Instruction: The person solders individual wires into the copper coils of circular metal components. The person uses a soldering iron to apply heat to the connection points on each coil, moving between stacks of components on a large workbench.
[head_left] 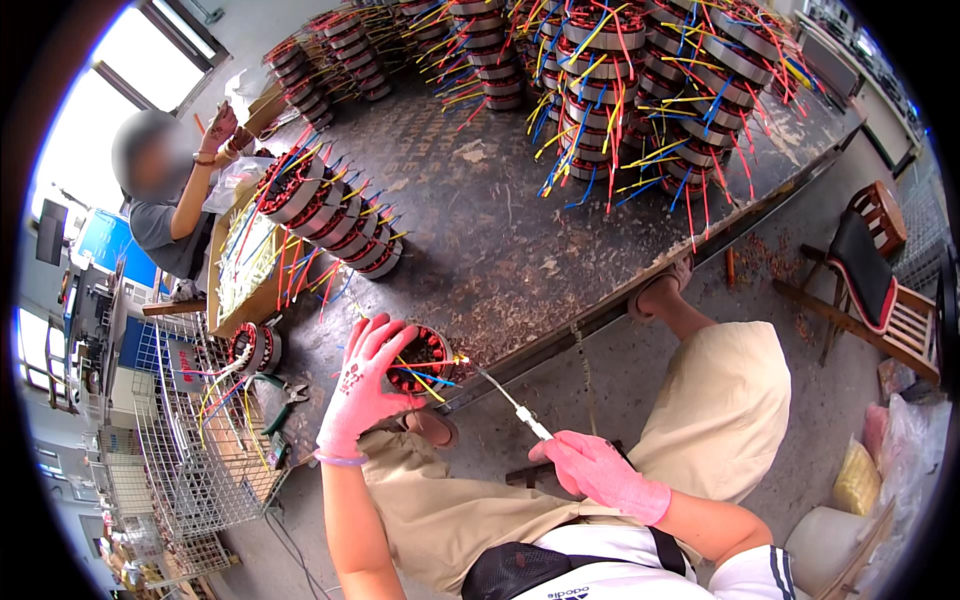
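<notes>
A motor stator (425, 350) with red windings lies near the table's front edge, with yellow, blue and red wire leads pointing right. My left hand (372, 385), in a pink glove, is at its left side with fingers spread; whether the fingertips touch it I cannot tell. In my right hand (605, 472), also pink-gloved, is a slim white-handled tool (530, 421) with a thin metal tip. That tip points at the wire ends, where a small orange-yellow glow (460, 359) shows. Cutting pliers (288, 408) with dark green handles lie left of my left hand.
Stacked stators (600, 90) crowd the table's far side; another stack (330, 215) leans closer. A single stator (255, 348) sits at the left edge, near a box (245, 265) of pale strips. A co-worker (165, 200) works beyond. Wire racks (190, 440) flank the left; a chair (868, 270) stands right.
</notes>
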